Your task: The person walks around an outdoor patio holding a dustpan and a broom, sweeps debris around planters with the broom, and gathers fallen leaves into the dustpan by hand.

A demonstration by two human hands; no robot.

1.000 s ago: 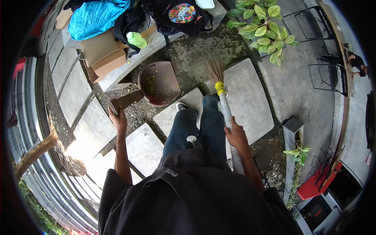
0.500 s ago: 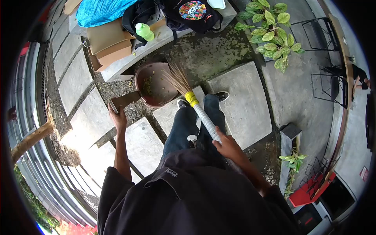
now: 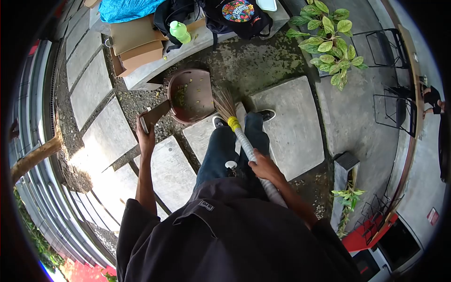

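My left hand point(image 3: 145, 134) is closed around the flat handle of a brown dustpan point(image 3: 199, 96). The pan is near the ground in front of my feet, its open side facing right. Small green and yellow leaf bits point(image 3: 180, 97) lie inside it. In my right hand point(image 3: 264, 167) is a stick broom point(image 3: 245, 143), gripped by its pale wrapped shaft. Yellow binding holds its thin bristles, which fan out just right of the pan's open edge. Behind my right forearm, the shaft's rear end is partly hidden.
A concrete ledge point(image 3: 145, 75) bears a cardboard box point(image 3: 136, 42), a green bottle point(image 3: 180, 32), backpacks point(image 3: 235, 19) and a blue sheet point(image 3: 131, 9). Paving slabs point(image 3: 291, 124) and gravel surround my feet. A leafy plant point(image 3: 331, 44), black chairs point(image 3: 394, 110) and a person point(image 3: 431, 98) are right.
The broom's bristles have moved right, from over the pan's edge to just outside it. My right hand has shifted slightly forward and left. The dustpan sits slightly farther right and up in view.
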